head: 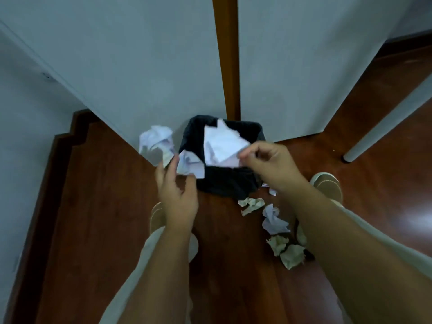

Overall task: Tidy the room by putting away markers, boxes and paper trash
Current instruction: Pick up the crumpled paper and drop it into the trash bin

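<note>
A black-lined trash bin [224, 183] stands on the wooden floor against the wall. My right hand [268, 164] pinches the corner of a crumpled white paper sheet [222, 143] over the bin's opening. My left hand [177, 190] is at the bin's left rim, its fingers around crumpled white paper [190, 163], with a second larger wad [156, 142] above the fingers. Whether that larger wad is in the hand or loose I cannot tell.
Several crumpled white and beige paper wads [275, 220] lie on the floor right of the bin, by my right shoe [327, 185]. A white table leg [383, 122] stands at the right. A wooden door frame [230, 66] rises behind the bin.
</note>
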Demonstrator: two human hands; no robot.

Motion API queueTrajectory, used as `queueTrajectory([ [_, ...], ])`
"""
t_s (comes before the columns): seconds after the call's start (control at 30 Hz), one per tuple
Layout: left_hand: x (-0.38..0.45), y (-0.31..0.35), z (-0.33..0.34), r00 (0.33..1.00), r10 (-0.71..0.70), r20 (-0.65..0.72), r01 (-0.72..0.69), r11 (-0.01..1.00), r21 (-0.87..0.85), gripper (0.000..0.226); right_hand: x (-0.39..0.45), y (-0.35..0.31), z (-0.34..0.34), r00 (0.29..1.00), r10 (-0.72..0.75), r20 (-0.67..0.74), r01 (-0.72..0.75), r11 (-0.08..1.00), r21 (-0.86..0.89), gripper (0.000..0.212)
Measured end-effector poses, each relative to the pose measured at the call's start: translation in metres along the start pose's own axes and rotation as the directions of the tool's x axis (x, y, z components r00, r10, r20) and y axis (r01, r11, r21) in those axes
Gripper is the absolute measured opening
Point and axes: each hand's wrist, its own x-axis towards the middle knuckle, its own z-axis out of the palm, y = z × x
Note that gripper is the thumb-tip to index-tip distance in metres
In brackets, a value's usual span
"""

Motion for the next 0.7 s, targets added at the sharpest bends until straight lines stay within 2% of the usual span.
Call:
queueTrajectory([
  [0.03, 0.011, 0.008, 0.001, 0.995, 0.052, 0.08, -0.052, 0.999, -0.003, 0.048, 0.009, -0.008, 0.001, 0.997, -0.008, -0.076, 0.012, 0.999, 0.048, 0.023],
  [0.1, 0.033, 0.019, 0.008, 0.97, 0.073, 0.231, -0.07, 0.997, -0.021, 0.045, 0.028, -0.013, 0.004, 0.983, 0.034, -0.178, -0.015, 0.994, 0.109, 0.025],
  [0.2, 0.052, 0.023, 0.018, 0.931, 0.005, 0.364, 0.002, 1.0, -0.019, 0.03, 0.042, 0.0, 0.008, 0.977, 0.133, -0.164, -0.125, 0.991, 0.054, 0.028],
  [0.27, 0.051, 0.017, 0.022, 0.94, -0.047, 0.337, 0.056, 0.998, -0.017, 0.023, 0.043, 0.015, 0.004, 0.973, 0.146, -0.182, -0.16, 0.985, -0.066, 0.032],
  [0.33, 0.037, 0.009, 0.026, 0.957, -0.072, 0.28, 0.087, 0.995, -0.04, 0.02, 0.038, 0.029, -0.01, 0.947, 0.116, -0.3, -0.169, 0.973, -0.156, 0.033],
  [0.43, -0.005, -0.006, 0.042, 0.971, -0.093, 0.218, 0.114, 0.99, -0.082, 0.022, 0.016, 0.062, -0.04, 0.849, 0.162, -0.503, -0.282, 0.944, -0.173, 0.03],
  [0.53, -0.055, -0.022, 0.072, 0.97, -0.112, 0.216, 0.119, 0.993, -0.021, 0.019, -0.018, 0.109, -0.065, 0.8, 0.337, -0.496, -0.466, 0.87, -0.161, 0.021],
  [0.57, -0.07, -0.028, 0.082, 0.963, -0.092, 0.255, 0.085, 0.996, 0.035, 0.018, -0.029, 0.126, -0.07, 0.805, 0.346, -0.481, -0.496, 0.839, -0.226, 0.012],
  [0.6, -0.084, -0.034, 0.091, 0.942, -0.063, 0.328, 0.027, 0.993, 0.113, 0.018, -0.038, 0.146, -0.073, 0.822, 0.358, -0.442, -0.503, 0.821, -0.27, 0.008],
  [0.63, -0.097, -0.042, 0.102, 0.898, -0.045, 0.438, -0.05, 0.978, 0.203, 0.02, -0.047, 0.17, -0.08, 0.828, 0.388, -0.405, -0.533, 0.768, -0.354, 0.022],
  [0.7, -0.117, -0.058, 0.121, 0.723, -0.069, 0.687, -0.24, 0.908, 0.344, 0.031, -0.065, 0.204, -0.08, 0.682, 0.652, -0.331, -0.73, 0.635, -0.255, 0.035],
])
